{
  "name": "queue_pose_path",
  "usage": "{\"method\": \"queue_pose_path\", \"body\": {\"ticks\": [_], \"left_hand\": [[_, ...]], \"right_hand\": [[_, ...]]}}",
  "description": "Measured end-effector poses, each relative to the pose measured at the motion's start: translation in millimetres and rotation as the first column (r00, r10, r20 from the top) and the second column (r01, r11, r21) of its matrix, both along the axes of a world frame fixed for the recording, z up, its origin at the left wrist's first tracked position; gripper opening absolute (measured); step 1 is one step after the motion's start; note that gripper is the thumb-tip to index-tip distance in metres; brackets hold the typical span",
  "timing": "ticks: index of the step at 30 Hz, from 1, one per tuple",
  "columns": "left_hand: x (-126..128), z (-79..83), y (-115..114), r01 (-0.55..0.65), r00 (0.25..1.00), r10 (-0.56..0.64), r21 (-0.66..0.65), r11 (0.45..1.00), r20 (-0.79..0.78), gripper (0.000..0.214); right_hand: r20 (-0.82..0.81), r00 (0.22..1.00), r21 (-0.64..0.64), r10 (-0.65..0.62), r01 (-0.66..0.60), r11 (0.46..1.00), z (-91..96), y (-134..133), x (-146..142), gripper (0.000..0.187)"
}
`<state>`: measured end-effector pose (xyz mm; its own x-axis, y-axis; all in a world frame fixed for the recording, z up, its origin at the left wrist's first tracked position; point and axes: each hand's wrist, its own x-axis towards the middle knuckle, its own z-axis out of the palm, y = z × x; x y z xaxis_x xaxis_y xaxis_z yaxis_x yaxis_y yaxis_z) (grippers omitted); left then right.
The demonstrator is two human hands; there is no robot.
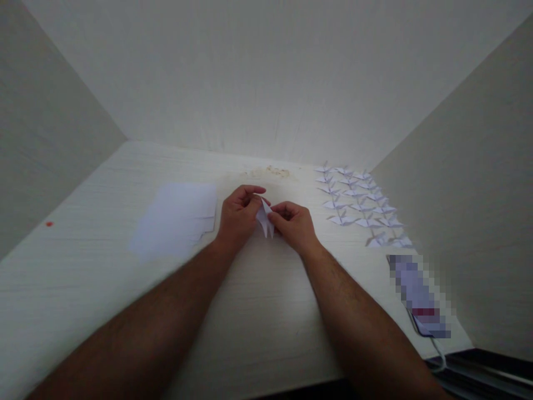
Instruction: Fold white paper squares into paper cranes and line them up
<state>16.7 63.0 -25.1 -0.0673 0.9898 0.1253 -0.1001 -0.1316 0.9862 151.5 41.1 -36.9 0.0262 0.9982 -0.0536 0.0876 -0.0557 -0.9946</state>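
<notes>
Paper point(265, 221) folded to narrow points is held between both hands over the table point(258, 322), long axis running far to near, tips nearest, with the left hand point(239, 215) pinching its far left side and the right hand point(295, 225) gripping its right edge.

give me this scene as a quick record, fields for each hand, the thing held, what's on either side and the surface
left hand: pinching the folded white paper from its left side
right hand: fingers on the paper's right side
held paper: pointed, two tips hanging downward
left side: white sheets, overlapping, flat
right side: folded paper birds in rows; nearer the person, a pixelated phone-like device with a white cable
surface: pale table, red spot far left, brownish marks beyond the hands
</notes>
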Motion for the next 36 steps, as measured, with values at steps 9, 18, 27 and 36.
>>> {"method": "queue_pose_path", "body": {"ticks": [9,18,27,36], "left_hand": [[-3.2,-1.7,0.2,0.108,0.993,-0.105,-0.035,0.994,0.062,0.025],[-5.8,-6.0,1.9,0.086,0.996,-0.086,-0.010,0.996,-0.025,0.035],[-4.7,-4.7,2.0,0.060,0.998,-0.060,-0.033,0.998,0.020,0.031],[-3.5,-4.0,0.7,0.067,0.996,-0.065,-0.024,0.997,0.054,0.022]], "right_hand": [[0.078,0.996,0.080,-0.038,0.031,0.996,0.5,-0.9,0.4,0.022],[0.172,0.984,0.151,-0.052,0.026,0.988,-1.2,-2.1,-2.0,0.023],[0.253,0.966,0.166,-0.047,0.005,0.986,-0.4,-1.7,-1.1,0.018],[0.264,0.964,0.147,-0.041,0.001,0.989,3.6,-3.2,-2.2,0.016]]}}
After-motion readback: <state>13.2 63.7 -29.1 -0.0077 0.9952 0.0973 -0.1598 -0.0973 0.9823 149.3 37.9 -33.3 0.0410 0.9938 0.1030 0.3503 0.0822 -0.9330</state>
